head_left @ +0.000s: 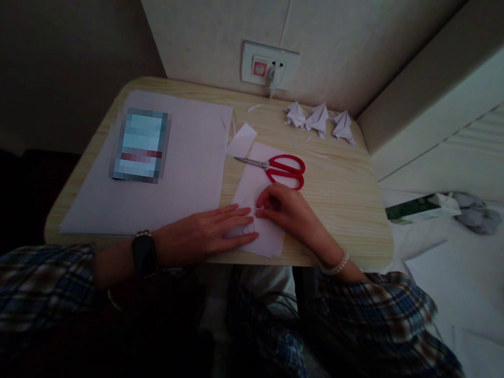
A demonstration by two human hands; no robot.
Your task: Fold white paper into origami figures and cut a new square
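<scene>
Near the table's front edge, my left hand lies flat with fingers stretched over a small folded white paper, holding it down. The thumb and index finger of my right hand are closed in a pinch at the far edge of that folded piece. Beneath it are white paper sheets. Just beyond my right hand rest scissors with red handles, their blades pointing left. Part of the folded piece is covered by my fingers.
Three folded paper figures stand at the back right of the wooden table. A blurred-out phone lies on large white sheets at the left. Paper scraps lie behind the scissors. A plug sits in the wall socket.
</scene>
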